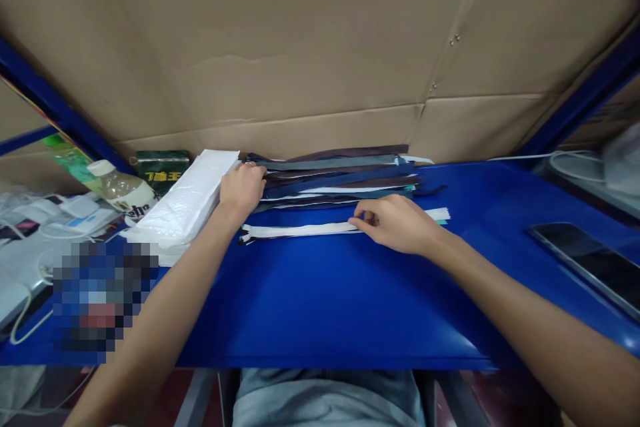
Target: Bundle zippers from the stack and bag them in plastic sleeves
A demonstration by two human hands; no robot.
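A white zipper (pixel 300 231) lies stretched sideways on the blue table, with a dark layer and a green bit showing at its edges. My right hand (pixel 395 223) is over its right half, thumb and forefinger pinched on it. Behind it is a pile of zippers (pixel 335 177) in brown, grey, navy and white, laid roughly parallel. My left hand (pixel 243 185) is at the left ends of this pile, its fingers closed on a zipper end; the fingertips are partly hidden. White padded envelopes (pixel 185 193) lie just left of that hand.
At the left stand a white-capped bottle (pixel 123 190), a green bottle (pixel 75 160) and a dark green box (pixel 163 170), near white cables and adapters (pixel 75 213). A phone (pixel 585 260) lies at the right. A cardboard wall (pixel 300 47) closes off the back, between blue posts.
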